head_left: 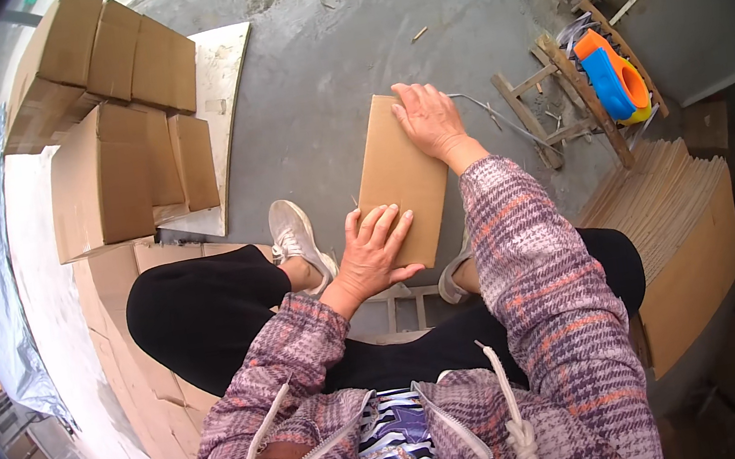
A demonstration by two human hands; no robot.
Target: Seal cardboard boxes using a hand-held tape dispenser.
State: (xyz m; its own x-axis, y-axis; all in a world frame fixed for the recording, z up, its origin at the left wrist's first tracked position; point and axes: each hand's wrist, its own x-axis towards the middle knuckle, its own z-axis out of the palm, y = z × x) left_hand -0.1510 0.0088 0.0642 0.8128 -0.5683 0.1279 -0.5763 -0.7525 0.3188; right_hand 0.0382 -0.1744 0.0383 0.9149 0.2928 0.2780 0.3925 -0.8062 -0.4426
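Between my knees is a narrow brown cardboard box [405,173], its long side running away from me and tilted a little to the right. My left hand [377,249] lies on its near left part, fingers spread over the cardboard and thumb stretched along the near end. At the far right corner, my right hand [431,124] grips the box, its fingers bent over the edge and its thumb against the upper face. The underside of the box is hidden.
Several made-up cartons [129,169] are stacked at the left on a pale board [228,89]. A stack of flat cardboard [683,232] stands by my right knee. Beyond it, a wooden stool frame [568,88] carries orange and blue tape rolls [611,78]. Grey concrete floor [315,58] stretches ahead.
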